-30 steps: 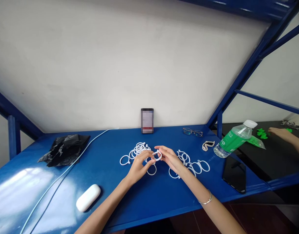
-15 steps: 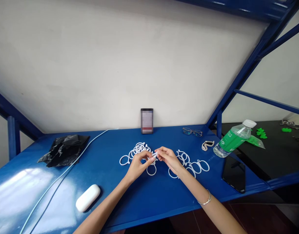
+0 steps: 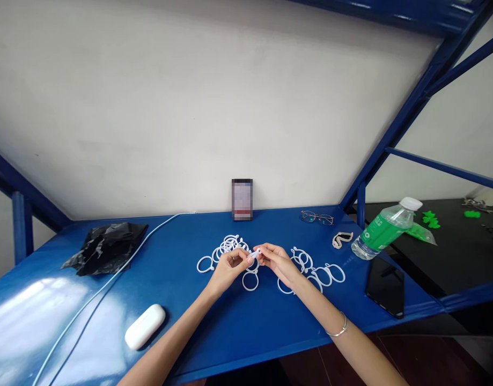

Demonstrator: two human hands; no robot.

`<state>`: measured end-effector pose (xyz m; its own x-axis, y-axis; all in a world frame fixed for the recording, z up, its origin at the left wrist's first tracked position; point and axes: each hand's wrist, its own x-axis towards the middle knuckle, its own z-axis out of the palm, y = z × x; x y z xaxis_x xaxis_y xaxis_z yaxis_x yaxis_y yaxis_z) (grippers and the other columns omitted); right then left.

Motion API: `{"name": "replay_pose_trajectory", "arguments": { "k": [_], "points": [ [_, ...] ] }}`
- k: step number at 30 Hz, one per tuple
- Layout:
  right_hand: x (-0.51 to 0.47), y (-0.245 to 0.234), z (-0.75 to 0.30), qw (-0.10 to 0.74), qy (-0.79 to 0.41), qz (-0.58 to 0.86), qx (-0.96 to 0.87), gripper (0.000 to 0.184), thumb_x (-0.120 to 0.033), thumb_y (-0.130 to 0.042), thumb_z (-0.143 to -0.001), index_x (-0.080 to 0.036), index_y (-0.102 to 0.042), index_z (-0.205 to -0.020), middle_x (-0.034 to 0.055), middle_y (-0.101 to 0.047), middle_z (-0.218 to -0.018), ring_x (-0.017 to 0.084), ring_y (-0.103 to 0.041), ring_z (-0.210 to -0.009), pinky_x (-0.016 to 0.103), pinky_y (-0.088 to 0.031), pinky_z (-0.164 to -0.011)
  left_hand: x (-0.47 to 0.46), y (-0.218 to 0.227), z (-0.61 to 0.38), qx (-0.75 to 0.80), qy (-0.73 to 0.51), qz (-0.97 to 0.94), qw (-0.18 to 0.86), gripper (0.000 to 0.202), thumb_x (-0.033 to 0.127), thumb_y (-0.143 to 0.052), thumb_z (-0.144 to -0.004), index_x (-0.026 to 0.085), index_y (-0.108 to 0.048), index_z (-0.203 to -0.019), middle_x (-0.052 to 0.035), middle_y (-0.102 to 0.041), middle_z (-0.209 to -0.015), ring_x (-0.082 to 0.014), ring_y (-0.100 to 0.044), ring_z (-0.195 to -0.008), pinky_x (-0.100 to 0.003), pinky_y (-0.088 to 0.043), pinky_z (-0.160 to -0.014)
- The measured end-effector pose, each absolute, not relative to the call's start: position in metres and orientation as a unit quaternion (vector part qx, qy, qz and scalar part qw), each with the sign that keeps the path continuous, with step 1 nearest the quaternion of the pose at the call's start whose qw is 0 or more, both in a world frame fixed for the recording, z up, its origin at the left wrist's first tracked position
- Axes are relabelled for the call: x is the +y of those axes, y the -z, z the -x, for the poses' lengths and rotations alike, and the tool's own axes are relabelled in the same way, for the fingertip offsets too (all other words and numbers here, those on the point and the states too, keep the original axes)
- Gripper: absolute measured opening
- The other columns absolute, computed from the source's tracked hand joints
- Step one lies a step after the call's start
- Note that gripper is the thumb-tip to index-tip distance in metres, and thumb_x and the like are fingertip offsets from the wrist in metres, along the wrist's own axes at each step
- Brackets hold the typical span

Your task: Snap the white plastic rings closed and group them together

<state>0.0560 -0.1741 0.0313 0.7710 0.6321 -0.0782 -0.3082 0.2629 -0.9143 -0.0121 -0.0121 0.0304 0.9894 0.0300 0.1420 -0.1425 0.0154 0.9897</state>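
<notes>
Both my hands meet over the middle of the blue table (image 3: 182, 316). My left hand (image 3: 228, 271) and my right hand (image 3: 279, 264) pinch one white plastic ring (image 3: 255, 253) between their fingertips, held edge-on just above the table. A heap of white rings (image 3: 229, 244) lies behind my left hand, with one loose ring (image 3: 205, 264) to its left and another ring (image 3: 250, 281) below the fingers. A second group of rings (image 3: 318, 273) lies to the right of my right hand. A thin bracelet sits on my right wrist.
A black plastic bag (image 3: 105, 246) and a white cable (image 3: 109, 279) lie at the left, a white case (image 3: 145, 326) at the front left. A small card (image 3: 242, 199) leans on the wall. Glasses (image 3: 317, 217), a green bottle (image 3: 385, 229) and a dark phone (image 3: 385, 294) are at the right.
The held ring has turned from face-on to edge-on between my fingertips. Another person's hand, on the dark table at the far right a second ago, has gone from view.
</notes>
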Motion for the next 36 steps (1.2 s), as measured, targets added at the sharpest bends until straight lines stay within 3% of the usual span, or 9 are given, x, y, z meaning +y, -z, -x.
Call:
{"name": "replay_pose_trajectory", "arguments": {
  "k": [12, 24, 30, 33, 36],
  "points": [
    [-0.175, -0.028, -0.057, 0.787, -0.303, 0.515, -0.151, 0.025, -0.036, -0.078, -0.068, -0.014, -0.071, -0.078, 0.0011, -0.059, -0.066, 0.009, -0.047, -0.057, 0.023, -0.036, -0.056, -0.013, -0.031, 0.015, -0.046, -0.059, -0.665, 0.743, 0.031, 0.037, -0.07, -0.073, 0.014, -0.054, -0.059, -0.0036, -0.06, -0.077, -0.015, -0.057, -0.076, -0.027, -0.045, -0.069],
    [-0.173, -0.019, -0.06, 0.802, -0.318, 0.491, -0.124, 0.026, -0.033, -0.082, -0.064, -0.013, -0.071, -0.076, 0.0002, -0.058, -0.062, 0.007, -0.046, -0.054, 0.022, -0.035, -0.053, -0.013, -0.03, 0.016, -0.054, -0.071, -0.681, 0.727, 0.034, 0.039, -0.069, -0.075, 0.015, -0.052, -0.058, -0.0036, -0.059, -0.074, -0.0149, -0.056, -0.074, -0.027, -0.044, -0.068],
    [-0.174, -0.022, -0.058, 0.795, -0.316, 0.496, -0.148, 0.026, -0.036, -0.078, -0.069, -0.013, -0.07, -0.08, 0.0002, -0.058, -0.064, 0.007, -0.048, -0.056, 0.021, -0.037, -0.055, -0.012, -0.033, 0.016, -0.059, -0.07, -0.692, 0.716, 0.033, 0.039, -0.066, -0.077, 0.015, -0.051, -0.06, -0.0038, -0.059, -0.074, -0.0149, -0.056, -0.073, -0.026, -0.045, -0.067],
    [-0.174, -0.028, -0.058, 0.762, -0.295, 0.545, -0.188, 0.029, -0.041, -0.068, -0.078, -0.015, -0.069, -0.09, 0.0022, -0.06, -0.072, 0.01, -0.052, -0.062, 0.023, -0.04, -0.059, -0.012, -0.034, 0.016, -0.069, -0.105, -0.738, 0.663, 0.029, 0.038, -0.061, -0.081, 0.016, -0.052, -0.065, -0.0052, -0.062, -0.079, -0.0168, -0.059, -0.077, -0.028, -0.047, -0.071],
    [-0.179, -0.033, -0.063, 0.67, -0.195, 0.675, -0.24, 0.029, -0.04, -0.053, -0.087, -0.018, -0.064, -0.1, 0.0037, -0.062, -0.079, 0.014, -0.055, -0.068, 0.027, -0.043, -0.062, -0.011, -0.031, 0.016, -0.068, -0.194, -0.825, 0.527, 0.024, 0.036, -0.06, -0.082, 0.017, -0.053, -0.068, -0.0065, -0.064, -0.086, -0.0202, -0.061, -0.086, -0.033, -0.047, -0.077]
  ]
}}
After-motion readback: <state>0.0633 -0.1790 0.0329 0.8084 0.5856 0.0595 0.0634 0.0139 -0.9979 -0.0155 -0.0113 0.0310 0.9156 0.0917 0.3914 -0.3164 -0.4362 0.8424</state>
